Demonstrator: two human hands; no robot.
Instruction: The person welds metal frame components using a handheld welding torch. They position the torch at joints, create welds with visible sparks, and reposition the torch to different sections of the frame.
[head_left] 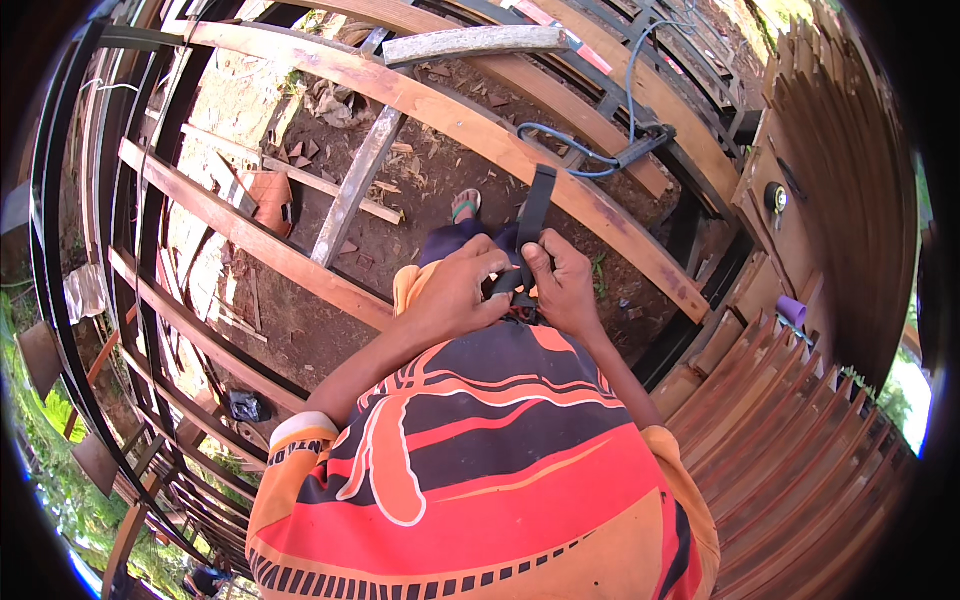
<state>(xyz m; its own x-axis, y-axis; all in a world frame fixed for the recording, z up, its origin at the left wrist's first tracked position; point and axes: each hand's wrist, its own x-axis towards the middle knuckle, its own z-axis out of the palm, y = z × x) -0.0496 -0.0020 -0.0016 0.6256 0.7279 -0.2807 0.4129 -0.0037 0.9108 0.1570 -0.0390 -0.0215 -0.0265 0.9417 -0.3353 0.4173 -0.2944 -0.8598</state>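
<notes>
A black strap (536, 200) sticks up from my waist, its free end in front of a wooden beam. My right hand (565, 285) grips it with the thumb pressed on it. My left hand (460, 290) is closed on the looped part of the same strap at my waist, partly hiding it. Below both hands is my orange, red and black shirt (470, 450). Past them show dark trousers (450, 240) and one foot in a sandal (463, 205) on the dirt ground.
Wooden beams (250, 220) on dark frames (80, 150) surround me. A loose pale board (470, 45) and a blue hose (570, 140) lie ahead. Stacked brown slats (780, 450) and a purple cup-like object (792, 309) are at the right. Scraps (300, 150) litter the dirt.
</notes>
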